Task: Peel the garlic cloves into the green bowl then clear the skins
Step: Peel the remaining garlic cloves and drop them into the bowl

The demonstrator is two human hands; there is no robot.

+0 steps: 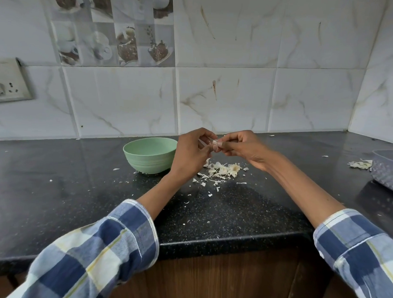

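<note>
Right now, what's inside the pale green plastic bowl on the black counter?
Only the far inner wall of the pale green plastic bowl shows, and it looks bare. Its near rim hides the bottom, so any peeled cloves there cannot be seen from the head camera.

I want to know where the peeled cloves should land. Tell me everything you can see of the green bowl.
The green bowl is pale mint, round, matte like plastic, with faint ridges near its base. It stands upright on the black speckled counter, left of the skin pile, partly hidden behind the left hand. Its inside is not visible.
</note>
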